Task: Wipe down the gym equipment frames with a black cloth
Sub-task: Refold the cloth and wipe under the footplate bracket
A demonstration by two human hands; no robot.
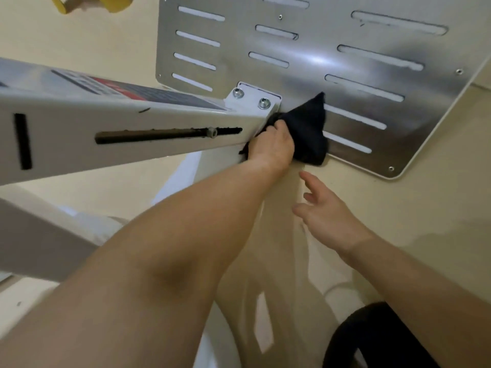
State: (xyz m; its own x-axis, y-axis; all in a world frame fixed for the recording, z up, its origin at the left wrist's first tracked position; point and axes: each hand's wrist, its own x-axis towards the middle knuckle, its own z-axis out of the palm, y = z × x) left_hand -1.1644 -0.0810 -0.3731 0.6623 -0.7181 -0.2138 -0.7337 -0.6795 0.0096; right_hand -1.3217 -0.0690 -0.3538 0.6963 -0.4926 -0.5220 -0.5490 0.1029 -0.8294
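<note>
the black cloth (308, 131) is bunched at the far end of the white frame beam (127, 134), where the beam meets its bolted bracket (252, 98) and the slotted metal plate (345, 75). the left hand (271, 144) presses the cloth into that joint. part of the cloth is wedged between the hand and the beam end; the rest hangs loose to the right, lying over the lower slots of the plate.

key relation: the long axis of the beam runs from the left edge of the view toward the bracket, so the unwiped length of the beam lies to the left of the cloth, back along the left forearm. the plate surface lies just beyond and to the right. the left hand is the nearer hand to both; a stroke along the beam would probably be a pull back toward the person.

left hand: fingers curled closed around a fold of the cloth, knuckles up, palm toward the beam end. the fingertips are hidden by the cloth.

right hand (326, 208): open, fingers spread and slightly bent, holding nothing. it hangs below the cloth and apart from it, touching neither the plate nor the beam.

judgement: the wiping step is under way at the bracket joint. the loose corner may snag in a plate slot.
</note>
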